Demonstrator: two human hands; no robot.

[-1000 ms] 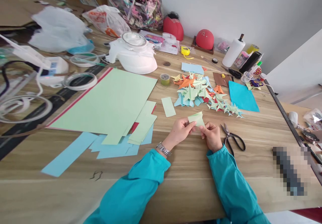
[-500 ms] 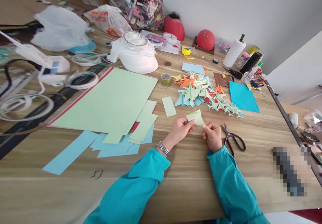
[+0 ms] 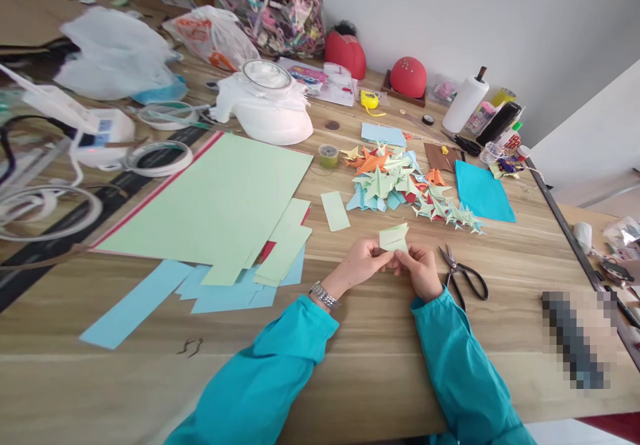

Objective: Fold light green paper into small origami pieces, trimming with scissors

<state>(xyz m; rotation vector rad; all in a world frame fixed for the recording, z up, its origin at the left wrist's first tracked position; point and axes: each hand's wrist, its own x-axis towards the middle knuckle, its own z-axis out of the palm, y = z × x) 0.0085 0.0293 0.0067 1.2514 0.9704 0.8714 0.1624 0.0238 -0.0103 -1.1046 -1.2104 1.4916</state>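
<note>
Both my hands pinch a small folded piece of light green paper [image 3: 394,238] just above the wooden table [image 3: 350,365]. My left hand [image 3: 359,265], with a metal watch on its wrist, grips the paper's left edge with closed fingers. My right hand [image 3: 421,270] holds its right lower edge, fingers curled. Both arms wear teal sleeves. Black scissors [image 3: 463,275] lie right of my right hand. A pile of folded paper cranes [image 3: 400,188] in green, blue and orange sits just beyond my hands. A small green strip [image 3: 335,211] lies to its left.
Large green sheets [image 3: 220,198] and blue offcuts [image 3: 200,288] lie at left. A teal sheet [image 3: 481,193] lies at right. A white container [image 3: 267,105], tape rolls [image 3: 157,158], plastic bags, red round objects [image 3: 407,77] and bottles [image 3: 465,103] crowd the far edge.
The folded green paper has been turned and brought lower between my hands, and my fingers have closed in nearer each other. The rest of the table is unchanged.
</note>
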